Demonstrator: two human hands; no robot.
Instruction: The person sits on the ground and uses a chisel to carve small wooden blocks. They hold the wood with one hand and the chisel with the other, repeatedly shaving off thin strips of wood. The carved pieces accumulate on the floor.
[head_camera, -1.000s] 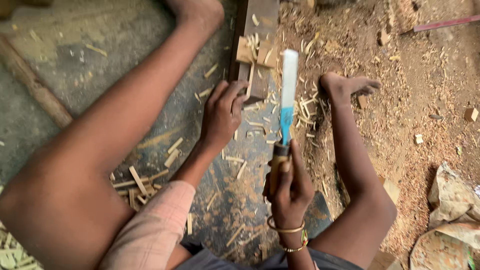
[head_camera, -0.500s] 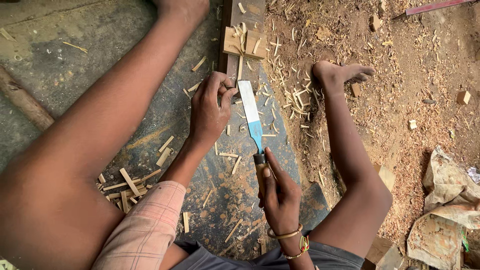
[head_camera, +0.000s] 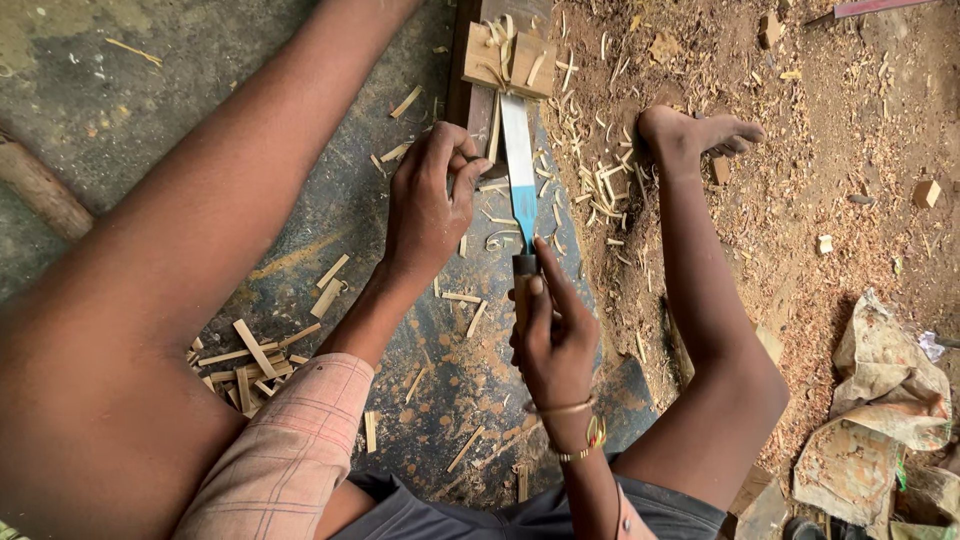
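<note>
My right hand (head_camera: 550, 335) grips the wooden handle of a long flat knife (head_camera: 519, 165) with a pale blade that turns blue near the handle. The blade points away from me and its tip lies against a split wooden block (head_camera: 508, 60) on a dark plank. My left hand (head_camera: 428, 195) is just left of the blade, fingers curled and pinched on a thin wood sliver I can barely make out. Both hands are between my bare legs, over a dark mat (head_camera: 330, 210) littered with chips.
My bare foot (head_camera: 695, 132) rests on sawdust-covered earth at the right. A heap of cut wooden sticks (head_camera: 250, 365) lies by my left thigh. A round log (head_camera: 40, 190) is at the left edge. Crumpled sacking (head_camera: 880, 400) lies at lower right.
The knife was raised with its blade up a second ago; it has swung down and forward onto the block. My left hand stayed beside the block.
</note>
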